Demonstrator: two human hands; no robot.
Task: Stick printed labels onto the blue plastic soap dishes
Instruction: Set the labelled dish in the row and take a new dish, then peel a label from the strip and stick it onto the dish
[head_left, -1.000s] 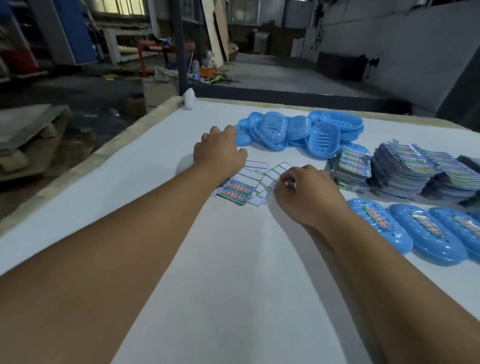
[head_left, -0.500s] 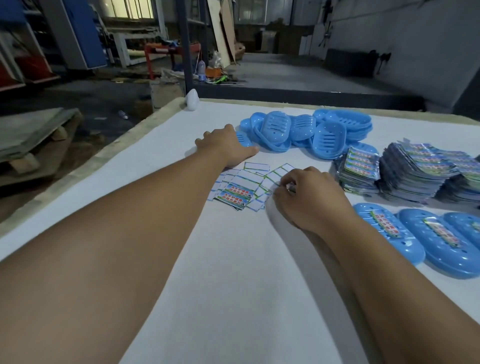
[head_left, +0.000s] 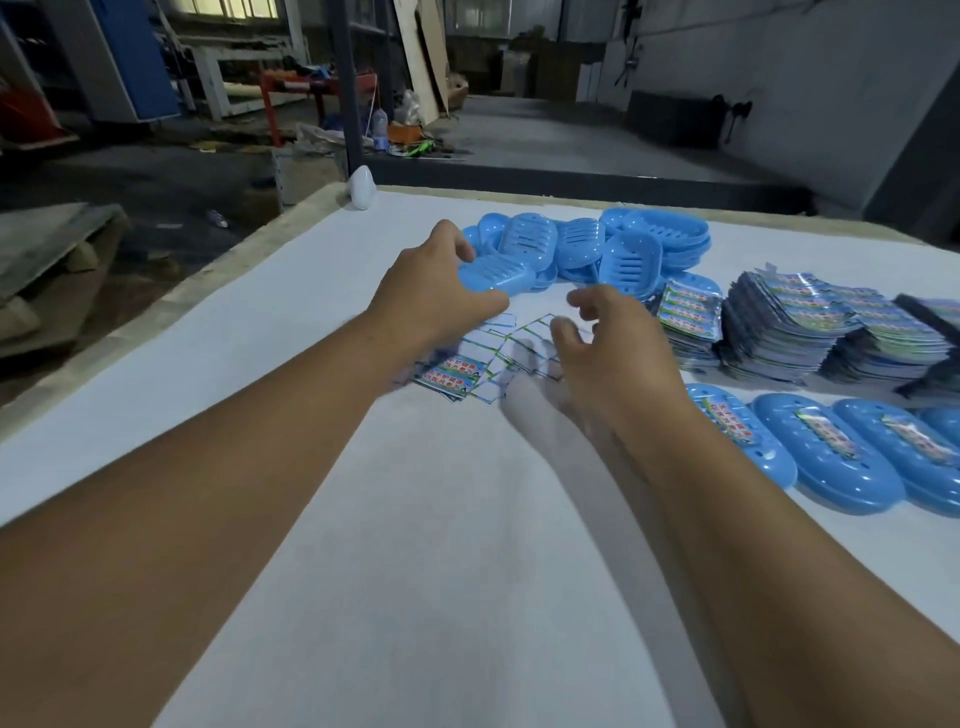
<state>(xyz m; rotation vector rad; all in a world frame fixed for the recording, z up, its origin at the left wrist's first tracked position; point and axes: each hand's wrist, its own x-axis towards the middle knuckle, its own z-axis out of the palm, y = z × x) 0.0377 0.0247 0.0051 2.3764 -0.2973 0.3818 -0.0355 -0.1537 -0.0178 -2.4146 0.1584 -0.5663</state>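
L hand (head_left: 434, 306) is gripping a blue soap dish (head_left: 493, 274) by its rim, at 12 o'clock of the loose labels (head_left: 470, 366) on the surface (head_left: 415, 571). R hand (head_left: 605, 345) is hovering, fingers half-curled, holding nothing visible. Dish prob. light, stiff, slick; edge hold suits. Labels thin, floppy: pinch by corner.

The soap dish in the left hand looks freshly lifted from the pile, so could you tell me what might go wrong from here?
1. The left hand grips the soap dish only by its near end, close to the loose pile of dishes; it might slip or nudge the others.
2. The right hand hovers with curled fingers over the scattered labels; whether it holds one is unclear, and overlapping labels could lift together.
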